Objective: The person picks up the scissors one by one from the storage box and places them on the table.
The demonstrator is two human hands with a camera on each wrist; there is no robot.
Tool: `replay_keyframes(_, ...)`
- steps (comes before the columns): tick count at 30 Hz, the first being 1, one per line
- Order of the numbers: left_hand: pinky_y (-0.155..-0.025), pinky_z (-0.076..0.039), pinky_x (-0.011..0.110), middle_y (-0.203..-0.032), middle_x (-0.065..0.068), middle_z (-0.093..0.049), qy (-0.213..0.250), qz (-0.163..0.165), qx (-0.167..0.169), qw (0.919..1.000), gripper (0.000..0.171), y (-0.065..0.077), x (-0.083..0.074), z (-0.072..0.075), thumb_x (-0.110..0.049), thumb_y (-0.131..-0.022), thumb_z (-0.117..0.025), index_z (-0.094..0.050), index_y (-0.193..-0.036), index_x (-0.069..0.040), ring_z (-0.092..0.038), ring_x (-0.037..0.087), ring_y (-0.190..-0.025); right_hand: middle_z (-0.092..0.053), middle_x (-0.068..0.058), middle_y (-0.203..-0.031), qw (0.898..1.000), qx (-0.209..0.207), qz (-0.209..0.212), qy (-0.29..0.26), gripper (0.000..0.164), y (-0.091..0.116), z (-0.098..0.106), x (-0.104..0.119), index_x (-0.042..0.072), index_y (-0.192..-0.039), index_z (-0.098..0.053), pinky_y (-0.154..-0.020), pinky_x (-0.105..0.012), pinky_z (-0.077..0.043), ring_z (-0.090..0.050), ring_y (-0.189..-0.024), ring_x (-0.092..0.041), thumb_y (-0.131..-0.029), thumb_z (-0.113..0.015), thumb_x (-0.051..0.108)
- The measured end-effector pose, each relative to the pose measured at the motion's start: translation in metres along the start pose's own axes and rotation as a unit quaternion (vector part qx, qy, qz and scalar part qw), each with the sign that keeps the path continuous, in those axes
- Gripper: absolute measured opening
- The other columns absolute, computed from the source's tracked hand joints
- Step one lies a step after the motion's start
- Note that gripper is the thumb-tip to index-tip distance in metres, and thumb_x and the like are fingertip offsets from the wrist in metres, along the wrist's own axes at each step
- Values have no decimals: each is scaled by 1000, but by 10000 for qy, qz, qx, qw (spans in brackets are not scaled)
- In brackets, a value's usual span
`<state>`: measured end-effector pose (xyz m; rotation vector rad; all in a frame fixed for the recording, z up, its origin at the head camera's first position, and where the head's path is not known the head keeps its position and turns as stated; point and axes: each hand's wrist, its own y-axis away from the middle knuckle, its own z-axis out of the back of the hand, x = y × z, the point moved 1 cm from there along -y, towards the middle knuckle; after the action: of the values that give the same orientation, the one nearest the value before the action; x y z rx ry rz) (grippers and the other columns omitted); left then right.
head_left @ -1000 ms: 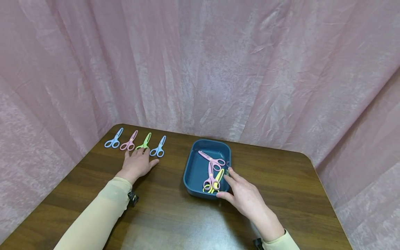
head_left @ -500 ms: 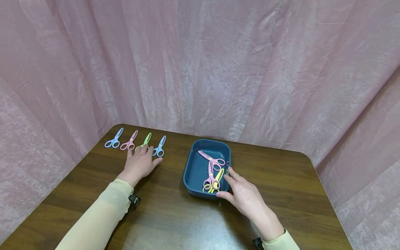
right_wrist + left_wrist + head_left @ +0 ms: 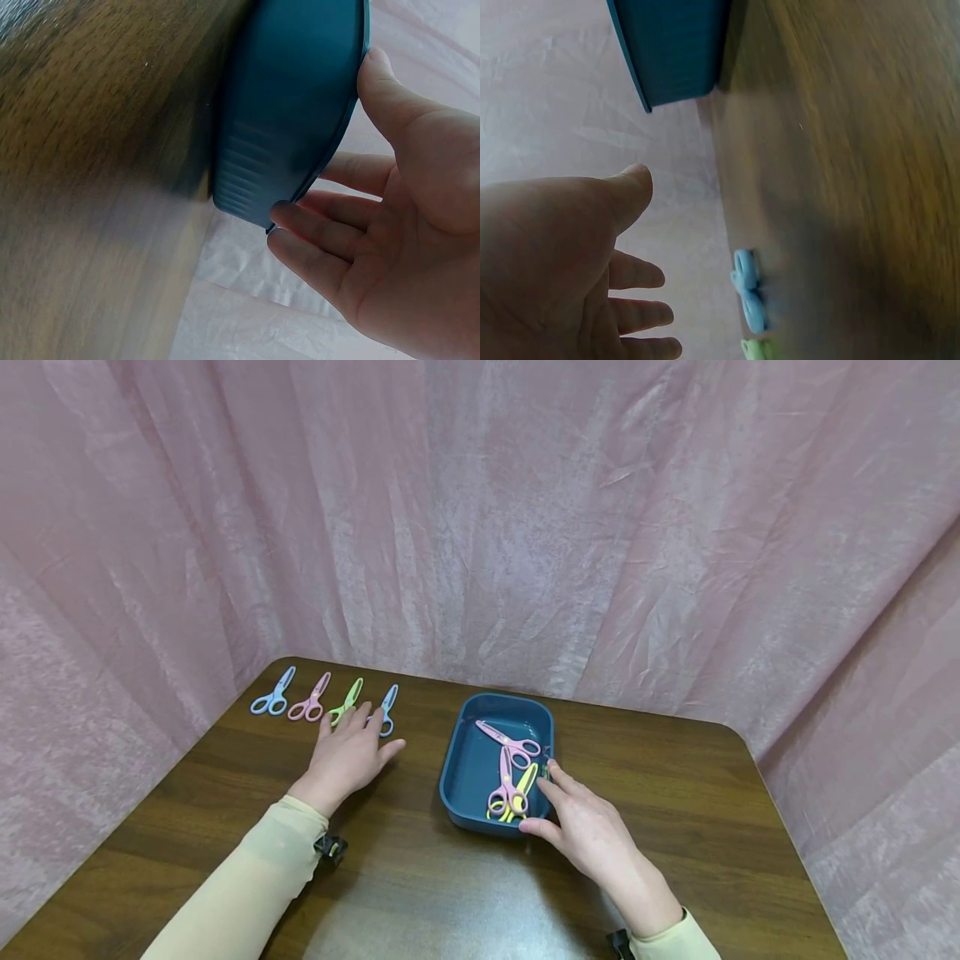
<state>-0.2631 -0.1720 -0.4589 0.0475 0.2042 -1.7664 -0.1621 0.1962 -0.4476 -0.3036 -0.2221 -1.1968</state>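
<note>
In the head view my left hand point(image 3: 348, 760) is spread, palm down, over the handles of the green scissors point(image 3: 352, 695) and the right-hand blue scissors point(image 3: 390, 697). Its wrist view shows the fingers raised above the table, holding nothing. Pink scissors point(image 3: 313, 699) and another blue pair of scissors point(image 3: 274, 693) lie in the same row to the left. My right hand point(image 3: 596, 835) touches the rim of a dark blue bin point(image 3: 465, 777), thumb at the near corner and fingers along the right side. Inside lie two lilac scissors point(image 3: 505, 777) and yellow scissors point(image 3: 529, 781).
A brown wooden table point(image 3: 660, 777) carries everything. Pink curtains point(image 3: 525, 527) hang behind its back edge and along both sides. Faint coloured shapes show on the bin's right inner wall; I cannot tell whether they are reflections.
My left hand has moved to the right and slightly up off the row, baring more of the green scissors' handles and covering the right-hand blue pair's. My right hand and the bin have stayed put.
</note>
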Motion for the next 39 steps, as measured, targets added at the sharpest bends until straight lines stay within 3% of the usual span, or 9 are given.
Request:
replay_keyframes(15, -122, -28, 76, -167, 27, -47, -88, -500, -493, 9975, 77, 9, -35, 2, -57, -110, -62, -53, -161, -1, -42, 49, -155, -49, -22, -167, 10000, 46, 9, 73, 75, -2, 1, -2, 3, -151, -66, -110, -60, -53, -57, -147, -41, -97, -82, 53)
replay_keyframes(28, -121, -34, 73, -157, 24, -59, -167, -1312, -1046, 9857, 72, 19, -77, 5, -55, -104, -73, -62, -154, -4, -54, 45, -148, -49, -22, -167, 9999, 86, -26, 62, 76, -1, 0, -2, 3, -152, -65, -110, -60, -53, -56, -147, -41, -97, -81, 53)
replay_keyframes(39, -123, -31, 71, -157, 23, -59, -152, -1644, -872, 9824, 72, 24, -99, 3, -57, -105, -71, -61, -157, -7, -54, 44, -148, -49, -22, -167, 10000, 82, -26, 31, 75, 0, 0, -1, 3, -151, -66, -110, -59, -54, -57, -146, -41, -97, -82, 52)
